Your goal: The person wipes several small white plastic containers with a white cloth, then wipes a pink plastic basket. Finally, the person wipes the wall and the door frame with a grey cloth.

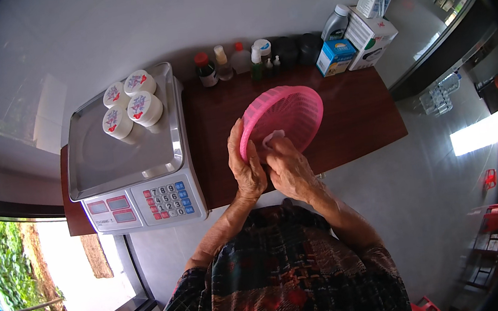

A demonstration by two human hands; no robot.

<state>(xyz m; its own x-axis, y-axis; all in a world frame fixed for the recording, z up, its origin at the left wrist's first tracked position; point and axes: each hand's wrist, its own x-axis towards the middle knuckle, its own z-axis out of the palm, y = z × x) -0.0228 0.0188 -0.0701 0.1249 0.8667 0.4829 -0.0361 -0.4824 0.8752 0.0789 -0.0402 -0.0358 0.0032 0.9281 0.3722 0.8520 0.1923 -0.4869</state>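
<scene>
Dark brown table [367,125] against a pale wall, grey floor beyond its right edge. At the table's left edge: digital scale [132,168] with a steel pan and a keypad facing the person. Four round white jars [132,104] with patterned lids sit grouped at the pan's back corner. Along the table's back edge: row of small bottles [233,63], then dark jars, then a blue carton [335,55] and white boxes [370,33] at the back right corner. Pink plastic basket [284,118] is held tilted above the table's front-centre. Left hand [245,165] grips its near rim, fingers curled round it. Right hand [289,166] is closed on a small whitish piece [272,136], pressed against the basket's inside.
</scene>
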